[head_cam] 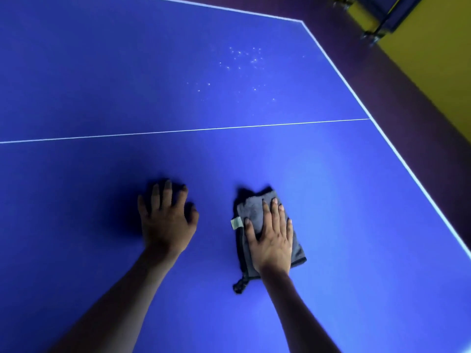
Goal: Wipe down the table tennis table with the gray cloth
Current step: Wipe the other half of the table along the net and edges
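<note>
I see the big blue table tennis bench (102, 72) with thin white lines filling almost the whole view. One white line (178, 130) runs across it from left to right, and a white edge line runs down its right side. Past that edge lie a dark floor (369, 59) and a yellow wall (438, 59). At the top right corner there is some dark metal frame (379, 19), too small for me to tell what it is.

Far up on the bench, beyond the cross line, a patch of tiny white specks (242, 62) sits on the blue top.

Two bare arms reach in from the bottom. The left hand (167, 220) rests on the blue top, its fingers a little bent and spread apart, holding nothing. The right hand (271, 240) lies flat on the folded gray cloth (251, 212), fingers straight and close together, pressing it onto the bench.

The gray cloth lies on the near half of the bench, just right of the left hand but not touching it. It has a dark edge, a small white tag (236, 222) on its left side, and a little dark loop (240, 284) sticking out at its near corner.
</note>
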{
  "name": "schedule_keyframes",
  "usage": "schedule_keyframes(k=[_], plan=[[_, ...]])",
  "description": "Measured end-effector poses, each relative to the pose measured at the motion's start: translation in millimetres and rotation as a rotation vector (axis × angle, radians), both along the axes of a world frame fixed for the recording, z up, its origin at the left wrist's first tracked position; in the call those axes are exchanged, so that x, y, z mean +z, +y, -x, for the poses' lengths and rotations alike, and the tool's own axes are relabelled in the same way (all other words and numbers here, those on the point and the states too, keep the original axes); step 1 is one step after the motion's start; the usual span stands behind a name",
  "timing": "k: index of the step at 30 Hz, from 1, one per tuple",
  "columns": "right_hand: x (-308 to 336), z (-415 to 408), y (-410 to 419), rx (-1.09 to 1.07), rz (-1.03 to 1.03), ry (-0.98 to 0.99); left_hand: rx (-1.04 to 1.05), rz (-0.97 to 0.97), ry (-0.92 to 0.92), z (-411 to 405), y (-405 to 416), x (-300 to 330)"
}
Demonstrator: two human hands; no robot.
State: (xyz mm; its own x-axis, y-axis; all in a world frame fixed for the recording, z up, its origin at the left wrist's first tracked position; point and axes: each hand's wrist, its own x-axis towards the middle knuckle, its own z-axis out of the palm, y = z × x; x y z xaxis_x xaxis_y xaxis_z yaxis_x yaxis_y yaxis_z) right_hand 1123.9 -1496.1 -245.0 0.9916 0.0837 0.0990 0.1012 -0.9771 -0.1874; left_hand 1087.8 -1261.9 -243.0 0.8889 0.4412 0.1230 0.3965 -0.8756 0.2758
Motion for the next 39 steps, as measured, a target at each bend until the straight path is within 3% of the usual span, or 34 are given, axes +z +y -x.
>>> schedule_keyframes(k=[7, 11, 26, 32, 36, 39], plan=[[-10.2, 5.6, -10.2, -0.075, 0.067, 0.004, -0.247, 0.004, 0.035, -63.4, -33.0, 11.5], [-11.8, -42.9, 1.1, -0.082, 0.052, -0.025, -0.218, 0.048, 0.113, -80.0, -42.2, 6.0], [5.5, -251.2, 88.5, 0.014, 0.023, 0.122, -0.192, -0.052, 0.053, -84.8, -45.0, 1.9], [3.9, -223.8, 60.4, 0.083, 0.037, 0.095, -0.186, -0.032, 0.118, -83.6, -44.8, 5.7], [1.6, -157.9, 6.8, 0.052, 0.021, 0.048, -0.151, 0.028, 0.187, -86.3, -47.7, 15.3], [-1.3, -97.7, -37.5, 0.006, 0.001, 0.008, -0.130, 0.033, 0.115, -94.2, -62.0, 26.9]])
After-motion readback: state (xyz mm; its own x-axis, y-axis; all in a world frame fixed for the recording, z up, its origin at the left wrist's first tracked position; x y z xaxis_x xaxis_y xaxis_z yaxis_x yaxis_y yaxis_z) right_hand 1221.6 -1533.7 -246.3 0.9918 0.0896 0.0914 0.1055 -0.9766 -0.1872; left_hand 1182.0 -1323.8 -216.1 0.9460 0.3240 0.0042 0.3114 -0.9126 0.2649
